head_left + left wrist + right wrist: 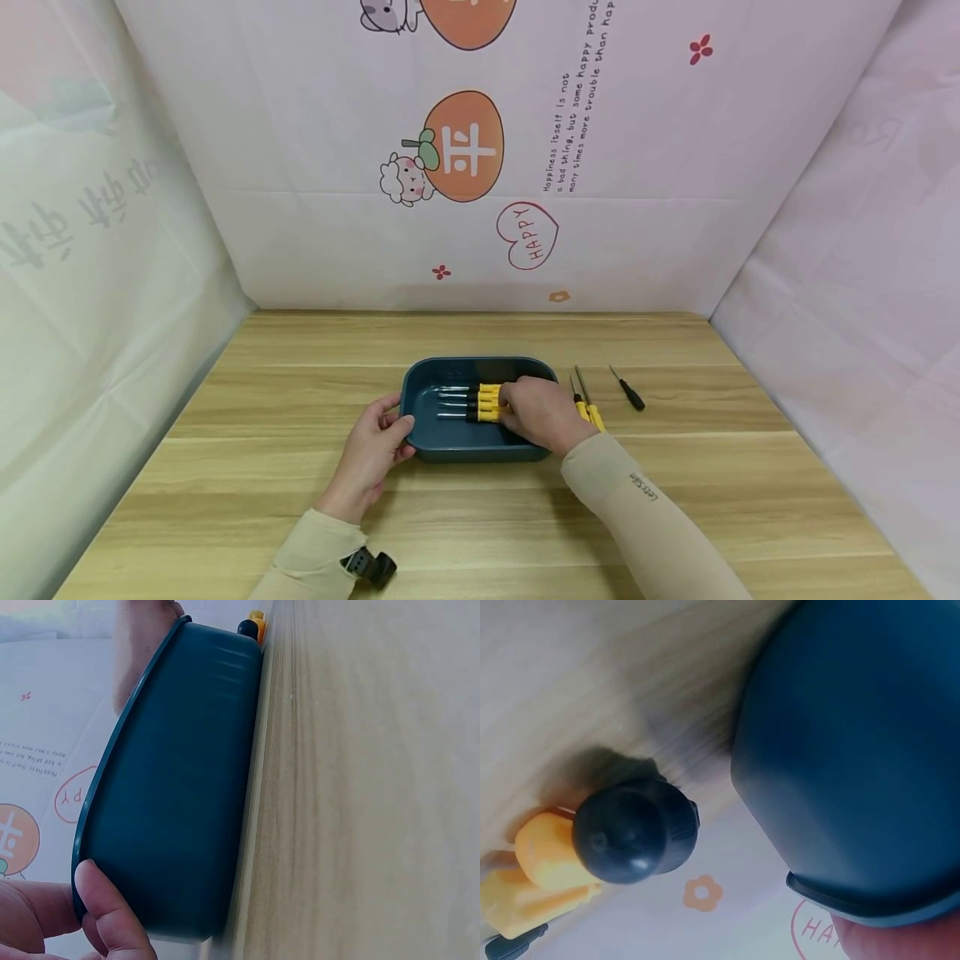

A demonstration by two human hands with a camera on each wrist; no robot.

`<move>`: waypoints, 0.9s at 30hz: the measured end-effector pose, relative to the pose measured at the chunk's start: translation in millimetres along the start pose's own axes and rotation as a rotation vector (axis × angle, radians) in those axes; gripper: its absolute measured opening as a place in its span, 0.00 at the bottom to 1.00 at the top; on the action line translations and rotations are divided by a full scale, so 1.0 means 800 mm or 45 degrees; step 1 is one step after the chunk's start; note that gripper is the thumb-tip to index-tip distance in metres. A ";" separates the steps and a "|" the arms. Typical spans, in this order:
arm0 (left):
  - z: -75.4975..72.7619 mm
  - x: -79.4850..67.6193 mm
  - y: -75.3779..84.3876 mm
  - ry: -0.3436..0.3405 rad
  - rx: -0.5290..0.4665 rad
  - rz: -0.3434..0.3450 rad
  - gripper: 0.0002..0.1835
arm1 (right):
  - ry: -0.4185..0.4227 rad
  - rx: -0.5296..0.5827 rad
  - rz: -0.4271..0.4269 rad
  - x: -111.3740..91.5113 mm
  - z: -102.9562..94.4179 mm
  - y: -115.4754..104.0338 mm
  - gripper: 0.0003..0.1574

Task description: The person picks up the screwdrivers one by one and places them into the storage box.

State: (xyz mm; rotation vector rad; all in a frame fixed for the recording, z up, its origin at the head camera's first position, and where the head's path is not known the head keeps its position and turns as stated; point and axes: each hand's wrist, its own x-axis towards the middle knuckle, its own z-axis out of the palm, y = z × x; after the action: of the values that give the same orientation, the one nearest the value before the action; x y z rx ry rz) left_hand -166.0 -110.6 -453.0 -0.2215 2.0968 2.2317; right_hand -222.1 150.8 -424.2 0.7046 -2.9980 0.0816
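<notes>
A dark blue rectangular tray (480,454) stands on the wooden table, holding several screwdrivers (487,407) side by side, their yellow and black handles to the right and metal shafts to the left. My left hand (375,446) grips the tray's left end, thumb over the rim and fingers outside; the left wrist view shows this hold on the tray wall (172,765). Reaching over the right end, my right hand (543,408) pinches a screwdriver handle within the row. Its fingertips partly cover the handles. In the right wrist view the tray wall (855,765) hides most of that hand.
Right of the tray lie yellow-handled screwdrivers (595,417), partly behind my right forearm, and a small black screwdriver (632,395). Close up, a round black handle end (634,831) sits beside yellow handles (551,851). A printed white cloth (637,250) hangs behind the table.
</notes>
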 end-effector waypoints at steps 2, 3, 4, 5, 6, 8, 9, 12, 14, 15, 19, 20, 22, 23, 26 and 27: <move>0.000 -0.001 0.000 -0.004 -0.002 0.005 0.26 | 0.011 0.000 0.001 -0.001 -0.001 0.000 0.15; 0.000 -0.001 0.000 -0.005 -0.001 0.007 0.26 | 0.017 0.005 0.001 -0.001 -0.001 0.000 0.15; 0.000 -0.001 0.000 -0.005 -0.001 0.008 0.26 | 0.025 0.007 0.000 -0.001 -0.002 0.000 0.15; 0.000 -0.001 0.000 -0.004 -0.002 0.009 0.26 | 0.032 0.005 -0.002 -0.001 -0.002 0.000 0.16; 0.000 -0.001 0.000 -0.003 -0.002 0.008 0.26 | 0.040 0.004 -0.007 -0.001 -0.003 0.000 0.16; 0.000 -0.001 -0.001 0.002 0.000 0.004 0.26 | 0.058 -0.003 -0.020 -0.001 -0.005 0.000 0.17; 0.000 0.000 -0.001 0.004 0.000 0.002 0.26 | 0.069 -0.011 -0.028 -0.001 -0.005 0.000 0.17; 0.001 0.000 -0.001 0.004 0.002 -0.001 0.26 | 0.106 -0.039 -0.050 -0.003 -0.008 0.000 0.19; 0.001 0.001 -0.001 0.004 0.003 0.001 0.26 | 0.130 -0.046 -0.061 -0.004 -0.010 0.001 0.20; 0.001 0.000 -0.001 0.002 0.004 0.003 0.26 | 0.141 -0.048 -0.067 -0.005 -0.011 0.001 0.21; 0.001 -0.001 0.000 -0.001 0.001 0.008 0.26 | 0.174 -0.025 -0.082 -0.007 -0.013 0.001 0.23; 0.001 -0.001 0.000 -0.001 -0.001 0.009 0.26 | 0.177 -0.025 -0.082 -0.007 -0.014 0.001 0.24; 0.001 -0.002 0.000 -0.002 -0.003 0.009 0.26 | 0.176 -0.022 -0.078 -0.009 -0.015 0.001 0.26; 0.001 -0.002 0.000 -0.002 -0.003 0.009 0.26 | 0.171 -0.024 -0.075 -0.009 -0.015 0.002 0.27; 0.000 -0.003 0.001 -0.007 -0.004 0.012 0.27 | 0.152 -0.035 -0.062 -0.010 -0.016 0.002 0.33; 0.000 -0.003 0.001 -0.009 -0.003 0.012 0.27 | 0.146 -0.034 -0.057 -0.010 -0.015 0.002 0.35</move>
State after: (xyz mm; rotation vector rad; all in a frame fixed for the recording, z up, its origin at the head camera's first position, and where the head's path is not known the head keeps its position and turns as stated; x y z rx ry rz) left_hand -164.1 -110.5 -452.0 -0.2038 2.0963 2.2372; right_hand -215.2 156.6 -412.6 0.7375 -2.8680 0.0772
